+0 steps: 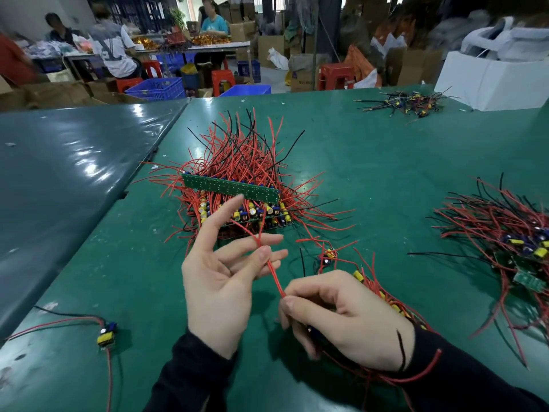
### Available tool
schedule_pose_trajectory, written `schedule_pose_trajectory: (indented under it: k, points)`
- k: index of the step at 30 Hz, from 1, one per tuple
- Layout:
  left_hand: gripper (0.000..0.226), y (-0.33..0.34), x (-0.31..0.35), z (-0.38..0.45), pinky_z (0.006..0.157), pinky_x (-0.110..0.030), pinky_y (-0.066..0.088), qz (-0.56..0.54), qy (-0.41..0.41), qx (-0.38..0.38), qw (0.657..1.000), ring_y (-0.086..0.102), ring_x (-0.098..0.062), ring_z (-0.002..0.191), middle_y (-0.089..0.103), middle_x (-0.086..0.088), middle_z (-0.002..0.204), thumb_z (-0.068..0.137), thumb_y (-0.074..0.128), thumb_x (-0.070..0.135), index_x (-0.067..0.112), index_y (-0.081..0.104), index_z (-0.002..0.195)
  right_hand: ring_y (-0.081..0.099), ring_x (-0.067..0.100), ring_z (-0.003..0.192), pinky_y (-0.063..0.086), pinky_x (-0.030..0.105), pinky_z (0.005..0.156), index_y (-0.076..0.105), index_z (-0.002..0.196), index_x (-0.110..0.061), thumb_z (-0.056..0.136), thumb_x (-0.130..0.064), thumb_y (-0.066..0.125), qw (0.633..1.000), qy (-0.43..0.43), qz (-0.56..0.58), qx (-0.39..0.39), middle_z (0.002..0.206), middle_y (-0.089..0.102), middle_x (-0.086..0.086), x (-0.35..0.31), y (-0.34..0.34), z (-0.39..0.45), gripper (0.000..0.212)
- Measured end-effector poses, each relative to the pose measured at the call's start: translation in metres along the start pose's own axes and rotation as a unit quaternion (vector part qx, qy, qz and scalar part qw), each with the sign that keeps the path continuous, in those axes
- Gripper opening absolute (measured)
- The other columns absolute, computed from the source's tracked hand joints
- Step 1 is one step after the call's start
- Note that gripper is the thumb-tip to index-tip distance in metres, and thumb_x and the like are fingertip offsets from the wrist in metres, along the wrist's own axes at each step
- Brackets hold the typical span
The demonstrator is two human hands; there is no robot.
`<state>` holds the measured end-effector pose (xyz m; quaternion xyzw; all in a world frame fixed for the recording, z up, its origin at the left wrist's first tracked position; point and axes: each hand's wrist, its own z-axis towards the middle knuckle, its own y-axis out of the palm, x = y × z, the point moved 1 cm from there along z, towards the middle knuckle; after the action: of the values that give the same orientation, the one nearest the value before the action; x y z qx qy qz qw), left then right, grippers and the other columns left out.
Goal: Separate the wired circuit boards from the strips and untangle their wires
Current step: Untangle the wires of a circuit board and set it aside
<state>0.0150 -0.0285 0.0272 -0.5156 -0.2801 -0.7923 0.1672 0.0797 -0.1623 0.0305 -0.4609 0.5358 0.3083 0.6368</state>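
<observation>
**Springy wires, light boards: hold the lead, not the parts**

The pile of uncut strips [234, 188] bristles with red and black leads on the green table [371, 173]; it likely snags when tugged. A loose bundle of freed boards [383, 295] trails under the right hand [341, 316], light and fragile at the solder joints. That hand pinches a red wire [274, 278]; the left hand [219, 281], fingers mostly spread, pins it with its thumb. Best gripped near the board's edge.

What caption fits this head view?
Left hand and right hand pull red wires taut beside a pile of boards.
</observation>
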Motion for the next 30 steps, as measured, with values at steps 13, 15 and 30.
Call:
schedule_pose_trajectory:
  k: [13,15,30]
  points:
    - [0.034,-0.013,-0.007,0.013,0.059,-0.021,0.056,-0.138,-0.243,-0.011,0.960,0.072,-0.023,0.083,0.073,-0.018,0.093,0.069,0.055,0.002,-0.005,0.060,0.102,0.049,0.014,0.043,0.042,0.022,0.051,0.061,0.074,-0.006,0.096,-0.009,0.048,0.999,0.036,-0.018,0.024,0.048,0.056,-0.001,0.002,0.000,0.000,0.025]
    - [0.031,-0.013,-0.007,0.012,0.059,-0.021,0.056,-0.110,-0.220,-0.018,0.969,0.072,-0.024,0.081,0.073,-0.019,0.089,0.070,0.055,0.004,-0.004,0.061,0.099,0.048,0.012,0.042,0.041,0.023,0.052,0.061,0.075,-0.008,0.097,-0.009,0.048,0.999,0.037,-0.016,0.013,0.047,0.055,-0.002,0.001,0.001,0.000,0.026]
    - [0.014,-0.011,-0.004,0.011,0.048,-0.021,0.053,-0.014,-0.166,0.000,0.986,0.069,-0.021,0.056,0.066,-0.007,0.059,0.086,0.053,0.009,0.000,0.064,0.089,0.048,0.012,0.042,0.041,0.024,0.053,0.061,0.079,-0.004,0.096,-0.013,0.046,0.998,0.047,0.032,-0.041,0.050,0.056,-0.001,0.002,0.002,0.000,0.025]
